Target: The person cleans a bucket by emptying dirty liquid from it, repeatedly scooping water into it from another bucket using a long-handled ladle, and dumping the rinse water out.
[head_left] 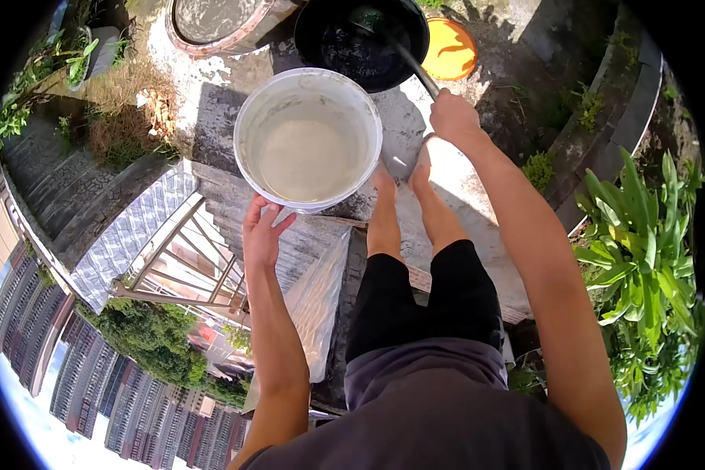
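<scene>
My right hand (454,117) is closed around the grey handle of a long-handled tool (417,69). Its dark green head reaches into a black tub (309,48), where shadow hides its exact shape. A white bucket (244,125) with pale, greyish contents stands in front of me, left of my feet. My left hand (262,233) is at the bucket's near rim, thumb and fingers spread. The fingertips are against or very close to the rim; I cannot tell whether they press on it.
Beyond the white bucket is a larger stained container (243,39) filled with grey material. An orange round lid (450,48) lies right of the tub. Leafy plants (642,243) grow at the right. On the left are a metal frame (184,251) and corrugated sheeting (137,239).
</scene>
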{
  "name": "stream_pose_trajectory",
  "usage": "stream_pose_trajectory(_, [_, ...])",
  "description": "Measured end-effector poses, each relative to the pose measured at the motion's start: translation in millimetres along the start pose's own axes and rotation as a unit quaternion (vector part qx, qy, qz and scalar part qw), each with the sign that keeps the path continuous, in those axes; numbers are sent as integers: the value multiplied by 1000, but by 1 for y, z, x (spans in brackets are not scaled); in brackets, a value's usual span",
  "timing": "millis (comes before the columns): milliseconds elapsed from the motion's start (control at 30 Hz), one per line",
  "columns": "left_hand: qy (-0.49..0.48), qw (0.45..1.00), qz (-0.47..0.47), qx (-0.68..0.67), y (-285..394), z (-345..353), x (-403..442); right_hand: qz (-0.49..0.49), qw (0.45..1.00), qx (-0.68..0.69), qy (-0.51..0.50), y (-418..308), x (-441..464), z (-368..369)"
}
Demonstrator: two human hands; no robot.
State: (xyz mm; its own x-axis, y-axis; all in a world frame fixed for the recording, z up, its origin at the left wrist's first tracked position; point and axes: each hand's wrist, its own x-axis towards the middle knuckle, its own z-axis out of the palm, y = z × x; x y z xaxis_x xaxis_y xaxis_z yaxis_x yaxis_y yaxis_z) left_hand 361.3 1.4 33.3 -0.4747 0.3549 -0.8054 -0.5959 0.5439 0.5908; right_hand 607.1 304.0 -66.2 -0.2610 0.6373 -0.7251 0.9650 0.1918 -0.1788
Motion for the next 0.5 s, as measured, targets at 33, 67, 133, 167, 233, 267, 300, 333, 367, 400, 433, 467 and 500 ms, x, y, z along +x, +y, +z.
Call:
stream_pose_trajectory(33, [-3, 999, -22, -27, -18, -4, 5, -4, 1000, 7, -12, -5, 11, 2])
stream_pose_trajectory(67, [7, 999, -29, -43, -41, -7, 10, -17, 1000, 20, 5, -9, 22, 9])
stream_pose_trajectory(133, [-15, 991, -94, -93, -84, -5, 25, 4, 991, 96, -90, -22, 32, 3])
stream_pose_trajectory(167, [0, 990, -95, -104, -103, 3, 31, 14, 981, 132, -139, -22, 45, 7])
stream_pose_trajectory(233, [-4, 981, -106, -165, -158, 1, 53, 40, 953, 221, -201, -10, 61, 18])
stream_pose_trajectory(267, [-18, 971, -101, -214, -182, 8, 75, 37, 958, 205, -199, -10, 63, 13])
stream_pose_trajectory(300, [0, 970, -104, -219, -197, 19, 92, 50, 935, 284, -208, -10, 56, 5])
stream_pose_trajectory(333, [20, 968, -114, -222, -214, 31, 104, 67, 904, 362, -219, -6, 45, 1])
stream_pose_trajectory(367, [25, 951, -114, -286, -227, 40, 115, 63, 890, 396, -217, -1, 37, -1])
stream_pose_trajectory(400, [26, 946, -119, -299, -244, 51, 129, 59, 897, 381, -216, 3, 28, -7])
stream_pose_trajectory(433, [29, 934, -93, -343, -264, 62, 144, 55, 903, 367, -216, 8, 18, -12])
stream_pose_trajectory(467, [34, 920, -68, -383, -282, 74, 152, 62, 894, 390, -214, 13, 6, -16])
stream_pose_trajectory(500, [42, 910, -54, -408, -297, 90, 156, 68, 882, 415, -212, 17, -4, -17])
